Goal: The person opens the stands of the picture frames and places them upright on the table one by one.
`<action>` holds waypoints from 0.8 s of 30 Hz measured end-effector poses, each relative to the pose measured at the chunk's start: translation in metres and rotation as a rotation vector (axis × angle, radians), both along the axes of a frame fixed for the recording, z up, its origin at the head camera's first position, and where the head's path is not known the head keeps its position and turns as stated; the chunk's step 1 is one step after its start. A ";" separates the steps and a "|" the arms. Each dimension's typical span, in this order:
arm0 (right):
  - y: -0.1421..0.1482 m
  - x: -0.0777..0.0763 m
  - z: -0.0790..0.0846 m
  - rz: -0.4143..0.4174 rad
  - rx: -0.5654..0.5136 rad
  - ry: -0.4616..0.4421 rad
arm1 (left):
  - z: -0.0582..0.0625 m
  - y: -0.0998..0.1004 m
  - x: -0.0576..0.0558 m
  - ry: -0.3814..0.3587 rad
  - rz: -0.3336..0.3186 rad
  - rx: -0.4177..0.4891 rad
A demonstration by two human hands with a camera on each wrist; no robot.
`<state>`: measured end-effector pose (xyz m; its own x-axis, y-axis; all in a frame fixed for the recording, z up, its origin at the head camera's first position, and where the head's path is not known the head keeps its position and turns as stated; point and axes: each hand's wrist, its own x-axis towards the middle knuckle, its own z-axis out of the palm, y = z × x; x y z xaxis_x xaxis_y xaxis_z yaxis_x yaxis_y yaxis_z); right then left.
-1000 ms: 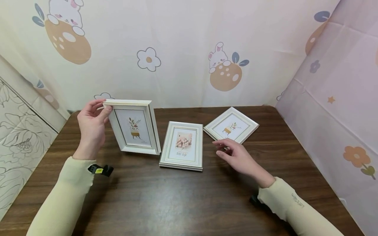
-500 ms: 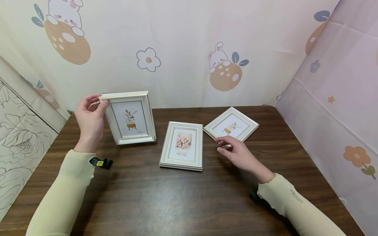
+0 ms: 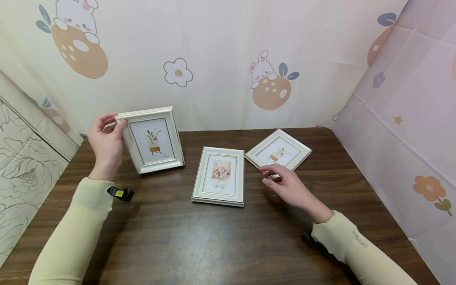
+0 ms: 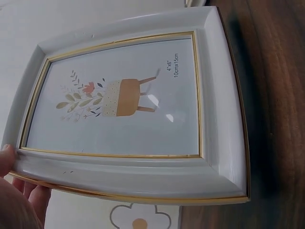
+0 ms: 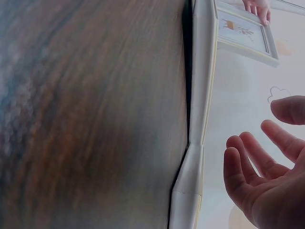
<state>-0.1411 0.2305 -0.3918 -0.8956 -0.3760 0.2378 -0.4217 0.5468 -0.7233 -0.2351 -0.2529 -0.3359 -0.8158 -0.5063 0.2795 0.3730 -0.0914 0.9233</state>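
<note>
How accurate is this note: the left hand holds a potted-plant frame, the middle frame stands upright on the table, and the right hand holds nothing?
One slip: the middle frame does not stand upright; it lies flat, face up, on the table, as the head view shows. The rest holds: the left hand holds a potted-plant frame, and the right hand holds nothing.

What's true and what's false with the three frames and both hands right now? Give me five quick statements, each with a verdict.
1. The left hand grips the left frame near an upper corner. True.
2. The middle frame and the right frame lie face up on the table. True.
3. The left frame lies flat too. False: it is tilted up in the left hand's grip.
4. The middle frame's print includes "free style". True.
5. Both hands hold a frame. False: the right hand holds nothing.
</note>
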 end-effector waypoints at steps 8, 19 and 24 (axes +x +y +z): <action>0.001 0.000 -0.001 -0.007 0.002 -0.002 | -0.006 -0.001 -0.003 -0.025 0.024 -0.036; 0.007 -0.001 0.000 -0.037 -0.007 -0.006 | -0.011 -0.001 -0.004 -0.063 0.031 -0.062; 0.012 -0.002 0.001 -0.054 0.000 -0.006 | -0.017 -0.003 0.000 -0.032 0.047 -0.078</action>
<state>-0.1433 0.2420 -0.3909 -0.9159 -0.3270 0.2327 -0.3874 0.5689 -0.7254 -0.2351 -0.2564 -0.3524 -0.8009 -0.5219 0.2937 0.3451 -0.0014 0.9386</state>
